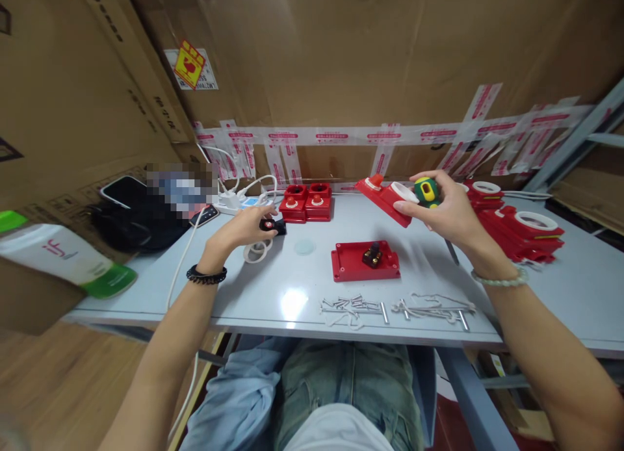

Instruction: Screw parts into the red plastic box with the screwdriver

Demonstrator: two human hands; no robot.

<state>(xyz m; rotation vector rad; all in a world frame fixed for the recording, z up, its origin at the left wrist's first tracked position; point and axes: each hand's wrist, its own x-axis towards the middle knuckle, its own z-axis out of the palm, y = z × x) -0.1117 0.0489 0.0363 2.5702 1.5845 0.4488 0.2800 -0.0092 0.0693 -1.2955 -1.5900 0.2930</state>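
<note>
Brown cardboard [341,61] stands behind a pale table [292,275]; wood-look floor [63,386].

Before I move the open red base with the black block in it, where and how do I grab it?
I'd pinch the red base by its two short end walls, from above: it lies flat, open side up, with the black block inside, right of middle. Avoid the near side; screws lie there.
</note>
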